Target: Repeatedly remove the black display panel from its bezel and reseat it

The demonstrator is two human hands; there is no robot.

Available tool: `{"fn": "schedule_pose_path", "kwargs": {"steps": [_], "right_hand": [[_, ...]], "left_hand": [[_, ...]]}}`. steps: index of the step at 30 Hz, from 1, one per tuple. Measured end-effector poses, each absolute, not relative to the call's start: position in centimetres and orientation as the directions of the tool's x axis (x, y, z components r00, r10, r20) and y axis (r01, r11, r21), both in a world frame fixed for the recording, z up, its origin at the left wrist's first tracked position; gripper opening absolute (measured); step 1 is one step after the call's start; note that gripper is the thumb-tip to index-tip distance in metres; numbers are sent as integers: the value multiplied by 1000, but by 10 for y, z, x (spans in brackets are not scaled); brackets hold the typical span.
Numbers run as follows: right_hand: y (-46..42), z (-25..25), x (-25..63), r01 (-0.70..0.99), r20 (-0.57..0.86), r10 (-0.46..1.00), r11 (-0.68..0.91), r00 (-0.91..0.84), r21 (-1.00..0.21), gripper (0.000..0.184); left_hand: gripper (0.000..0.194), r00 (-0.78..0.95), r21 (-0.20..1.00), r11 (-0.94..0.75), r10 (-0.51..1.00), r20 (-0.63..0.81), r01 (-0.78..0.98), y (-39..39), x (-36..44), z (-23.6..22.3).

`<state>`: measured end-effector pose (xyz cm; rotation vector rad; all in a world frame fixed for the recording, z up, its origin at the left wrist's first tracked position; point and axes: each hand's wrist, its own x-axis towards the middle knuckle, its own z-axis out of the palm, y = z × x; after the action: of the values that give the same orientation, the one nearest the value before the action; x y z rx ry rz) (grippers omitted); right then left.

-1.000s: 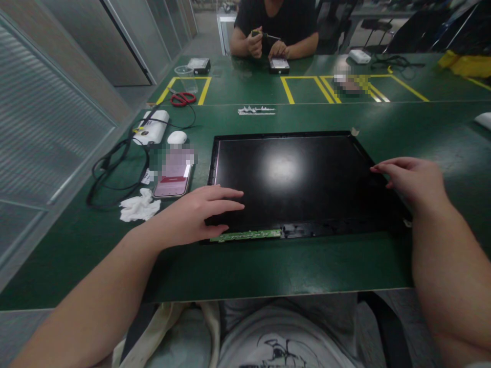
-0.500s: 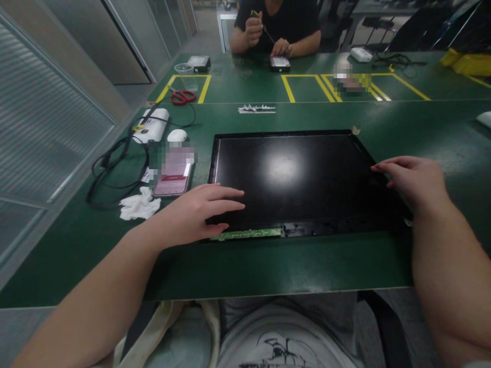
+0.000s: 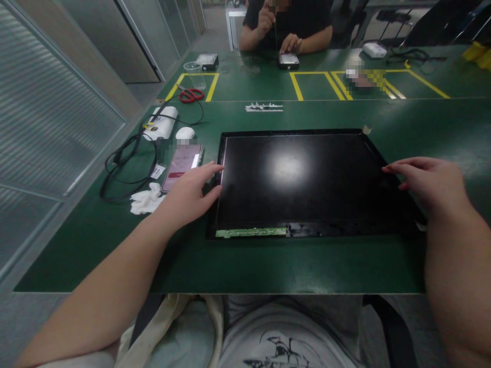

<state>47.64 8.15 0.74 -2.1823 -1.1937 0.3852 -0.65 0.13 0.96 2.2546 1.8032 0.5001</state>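
A large black display panel [image 3: 303,179] lies flat on the green table [image 3: 268,260], with a narrow green circuit strip [image 3: 251,232] along its near edge. My left hand [image 3: 190,197] rests at the panel's left edge, fingers stretched out and touching the frame. My right hand [image 3: 431,184] lies on the panel's right edge, fingers spread and slightly curled over it. Neither hand holds anything.
Left of the panel lie a phone [image 3: 182,166], a crumpled white tissue [image 3: 146,200], a black cable loop [image 3: 125,163], a white mouse [image 3: 184,133], a white power strip [image 3: 161,123] and red scissors [image 3: 191,95]. Across the table a person [image 3: 287,23] works on a small device [image 3: 288,60].
My left hand slid left off the screen surface to the panel's left edge. My right hand stayed put. The person opposite raised a hand with a tool.
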Motion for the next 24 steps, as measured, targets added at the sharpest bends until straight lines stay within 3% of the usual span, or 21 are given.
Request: {"fn": "schedule_pose_path", "kwargs": {"steps": [3, 7, 15, 24], "right_hand": [[81, 8, 476, 637, 30, 837, -392, 547, -664, 17], [78, 12, 469, 590, 27, 818, -392, 575, -706, 15], [77, 16, 461, 590, 5, 779, -471, 627, -656, 21], [76, 17, 458, 518, -9, 753, -461, 658, -720, 24]], "left_hand": [[57, 167, 378, -177, 984, 59, 909, 3, -8, 5], [58, 168, 385, -177, 984, 56, 906, 3, -7, 2], [59, 137, 453, -141, 990, 41, 880, 5, -8, 0], [63, 77, 523, -75, 997, 17, 849, 5, -8, 1]]}}
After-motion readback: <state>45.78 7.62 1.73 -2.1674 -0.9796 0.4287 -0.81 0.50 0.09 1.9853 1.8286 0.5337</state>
